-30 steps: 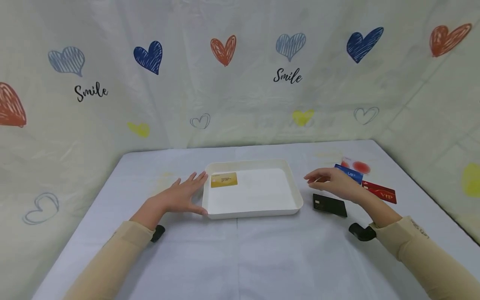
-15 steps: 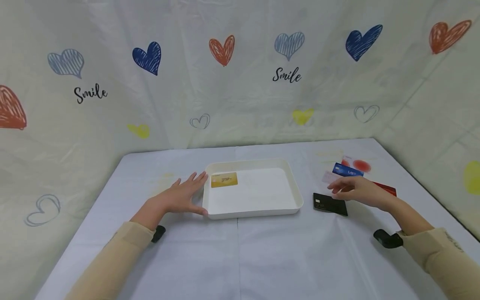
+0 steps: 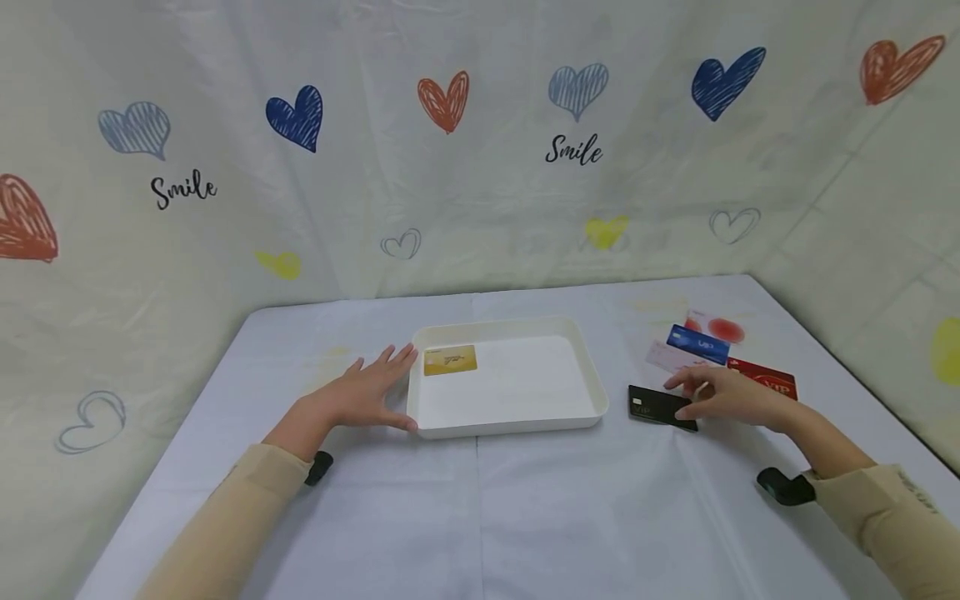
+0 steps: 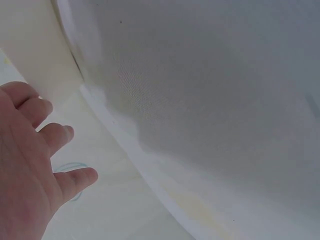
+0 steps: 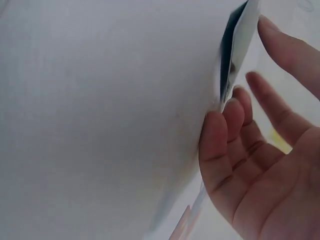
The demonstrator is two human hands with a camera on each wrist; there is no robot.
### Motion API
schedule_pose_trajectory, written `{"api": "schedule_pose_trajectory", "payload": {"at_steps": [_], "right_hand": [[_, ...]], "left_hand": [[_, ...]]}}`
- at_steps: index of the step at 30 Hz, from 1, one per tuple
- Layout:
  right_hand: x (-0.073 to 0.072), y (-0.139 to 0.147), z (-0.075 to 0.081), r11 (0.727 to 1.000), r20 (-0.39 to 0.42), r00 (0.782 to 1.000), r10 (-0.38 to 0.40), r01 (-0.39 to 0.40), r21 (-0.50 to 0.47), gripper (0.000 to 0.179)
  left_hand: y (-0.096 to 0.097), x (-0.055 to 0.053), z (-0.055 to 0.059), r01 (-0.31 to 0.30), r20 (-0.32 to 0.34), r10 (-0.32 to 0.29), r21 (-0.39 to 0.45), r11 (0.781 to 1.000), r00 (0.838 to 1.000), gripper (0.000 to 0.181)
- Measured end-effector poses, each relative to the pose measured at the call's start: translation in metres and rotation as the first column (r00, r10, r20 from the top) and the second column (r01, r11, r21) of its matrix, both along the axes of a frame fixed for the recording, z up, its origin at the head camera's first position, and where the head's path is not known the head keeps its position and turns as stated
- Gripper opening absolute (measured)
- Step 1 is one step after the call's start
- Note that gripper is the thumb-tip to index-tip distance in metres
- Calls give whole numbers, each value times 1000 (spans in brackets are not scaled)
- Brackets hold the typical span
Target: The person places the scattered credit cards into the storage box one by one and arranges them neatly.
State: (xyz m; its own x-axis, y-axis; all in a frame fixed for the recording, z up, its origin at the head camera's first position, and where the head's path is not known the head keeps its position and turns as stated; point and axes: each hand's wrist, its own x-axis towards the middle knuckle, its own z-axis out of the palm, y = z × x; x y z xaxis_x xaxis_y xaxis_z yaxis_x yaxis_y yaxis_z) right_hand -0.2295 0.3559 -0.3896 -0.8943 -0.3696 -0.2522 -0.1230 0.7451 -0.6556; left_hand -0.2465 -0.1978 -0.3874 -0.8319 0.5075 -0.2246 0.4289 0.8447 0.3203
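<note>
A white shallow tray (image 3: 517,425) stands mid-table with a gold card (image 3: 450,360) lying flat at its far left inside. My left hand (image 3: 360,392) is spread along the tray's left side, fingers extended at the rim and thumb near its front corner. My right hand (image 3: 738,398) is low over the right end of a black VIP card (image 3: 652,406); its thumb reaches onto the card while the index finger lies beyond its far edge. In the right wrist view, thumb and fingers stand apart around a card edge, without a clear pinch. The left wrist view shows the left fingers (image 4: 75,182) spread.
Behind the right hand lie a blue VIP card (image 3: 697,343), a red VIP card (image 3: 765,377), a pale pink card (image 3: 671,357) and a white card with red circles (image 3: 723,330). A white cloth (image 3: 480,517) covers the table; a heart-printed curtain (image 3: 487,192) rises behind it.
My right hand has moved right and nearer from beside the tray, coming down to the black card. The pink card has come into view. The left hand keeps its place.
</note>
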Motion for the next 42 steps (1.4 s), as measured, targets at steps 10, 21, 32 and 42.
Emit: {"api": "schedule_pose_trajectory", "payload": {"at_steps": [10,21,32,42], "right_hand": [[-3,-6,2,997,27,1000,-5,3,71,56],[-5,-2,5,992,23,1000,3,-6,129,56],[-3,-1,0,992,21,1000,-23,20,125,53],[-4,2,1,995,28,998,-62,59,81,40]], "left_hand": [[-1,1,2,-1,7,0,12,1000,1000,124],[1,-2,1,6,2,-6,6,1000,1000,124],[-3,-1,-1,17,-8,-17,7,1000,1000,124],[-2,1,0,20,-10,-20,7,1000,1000,123]]}}
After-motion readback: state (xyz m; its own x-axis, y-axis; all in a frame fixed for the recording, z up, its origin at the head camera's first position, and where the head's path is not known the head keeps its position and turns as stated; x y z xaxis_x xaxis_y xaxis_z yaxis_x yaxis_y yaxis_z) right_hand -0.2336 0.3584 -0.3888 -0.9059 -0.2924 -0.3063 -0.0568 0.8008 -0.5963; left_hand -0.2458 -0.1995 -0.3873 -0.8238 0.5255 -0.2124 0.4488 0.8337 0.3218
